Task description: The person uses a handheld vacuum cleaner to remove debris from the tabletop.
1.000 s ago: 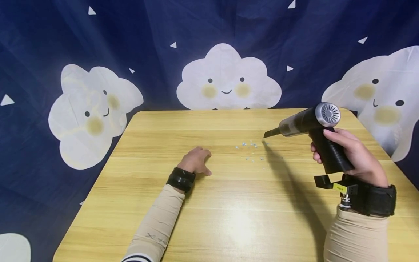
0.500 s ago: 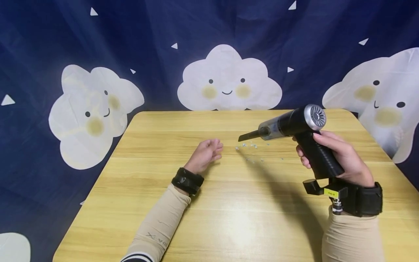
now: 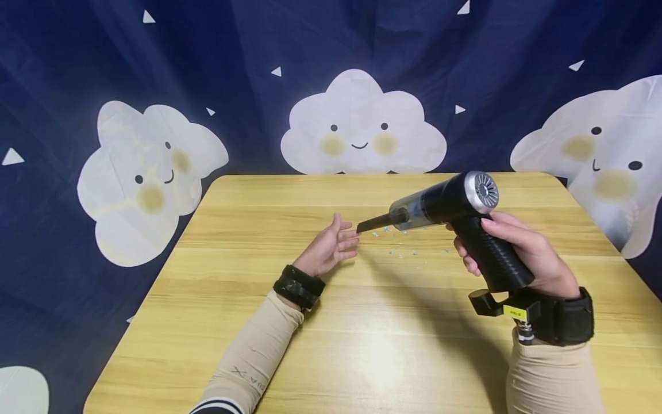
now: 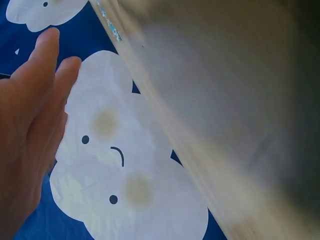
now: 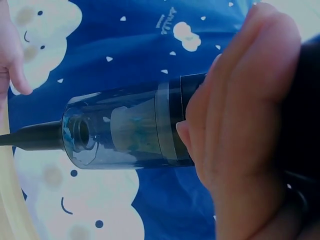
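Note:
My right hand (image 3: 527, 247) grips the black handle of a handheld vacuum cleaner (image 3: 439, 204), thumb along its back. Its clear dust cup (image 5: 120, 130) shows a pale filter and bluish bits inside. The narrow black nozzle (image 3: 380, 222) points left and overlaps the fingertips of my left hand (image 3: 331, 247) in the head view. That left hand is held over the table with its palm turned up and fingers spread, holding nothing. Small pale-blue scraps (image 3: 398, 253) lie scattered on the table below the nozzle and cup, some hidden behind the vacuum.
The wood-grain table (image 3: 233, 345) has rounded far corners. Behind it hangs a dark blue curtain (image 3: 248, 46) printed with white smiling clouds. Black straps circle both wrists, and a small camera mount (image 3: 517, 313) sticks out beneath the right hand.
My right hand has carried the vacuum leftward, bringing its nozzle from beyond the scraps to my left fingertips. My left hand has moved slightly right and turned from palm down to palm up.

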Tool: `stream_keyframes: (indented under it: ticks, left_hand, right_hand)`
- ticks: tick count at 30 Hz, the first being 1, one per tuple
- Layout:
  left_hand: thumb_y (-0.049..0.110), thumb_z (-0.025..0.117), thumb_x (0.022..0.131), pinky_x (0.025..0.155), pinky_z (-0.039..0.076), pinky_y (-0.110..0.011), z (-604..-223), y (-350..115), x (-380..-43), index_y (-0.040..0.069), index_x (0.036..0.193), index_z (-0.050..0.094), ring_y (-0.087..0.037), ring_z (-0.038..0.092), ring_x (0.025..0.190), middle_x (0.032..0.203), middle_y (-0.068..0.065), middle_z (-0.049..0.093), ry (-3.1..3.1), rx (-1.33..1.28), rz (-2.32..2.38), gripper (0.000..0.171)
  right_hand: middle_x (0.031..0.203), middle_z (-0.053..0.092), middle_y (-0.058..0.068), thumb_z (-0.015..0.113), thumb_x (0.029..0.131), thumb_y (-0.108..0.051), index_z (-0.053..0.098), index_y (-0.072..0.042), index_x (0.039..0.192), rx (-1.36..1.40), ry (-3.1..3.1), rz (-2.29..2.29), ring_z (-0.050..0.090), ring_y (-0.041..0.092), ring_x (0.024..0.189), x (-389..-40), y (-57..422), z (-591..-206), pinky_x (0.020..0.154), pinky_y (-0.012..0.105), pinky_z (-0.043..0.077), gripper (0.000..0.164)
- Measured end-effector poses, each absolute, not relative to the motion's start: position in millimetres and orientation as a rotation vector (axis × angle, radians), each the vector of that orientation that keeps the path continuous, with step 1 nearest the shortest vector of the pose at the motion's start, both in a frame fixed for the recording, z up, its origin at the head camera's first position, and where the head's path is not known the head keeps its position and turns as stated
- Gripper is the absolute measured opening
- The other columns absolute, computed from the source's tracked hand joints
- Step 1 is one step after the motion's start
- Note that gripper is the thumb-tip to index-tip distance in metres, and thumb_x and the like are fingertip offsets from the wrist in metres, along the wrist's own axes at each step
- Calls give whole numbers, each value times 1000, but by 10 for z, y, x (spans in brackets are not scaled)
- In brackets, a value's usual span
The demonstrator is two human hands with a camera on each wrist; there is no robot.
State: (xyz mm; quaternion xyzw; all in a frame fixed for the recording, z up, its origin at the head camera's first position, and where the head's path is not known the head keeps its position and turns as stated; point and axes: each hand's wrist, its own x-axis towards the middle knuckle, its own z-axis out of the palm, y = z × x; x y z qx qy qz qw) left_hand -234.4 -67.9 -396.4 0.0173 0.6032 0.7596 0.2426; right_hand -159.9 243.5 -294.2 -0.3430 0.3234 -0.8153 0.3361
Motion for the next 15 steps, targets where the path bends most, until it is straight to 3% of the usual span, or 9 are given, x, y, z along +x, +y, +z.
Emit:
stream_keyframes:
  ticks: [15]
  left_hand:
    - [58,18,99,107,33,-52,-3946,-781,-2360,-1,147,19,-40,32,134,150,-23,30,1775,166,2005,76]
  right_hand:
    - [101,61,20,8,103,-4,35,3,132,-828,1096,-2133,64,26,86,-1651,2494,-2998,77,31,56,41]
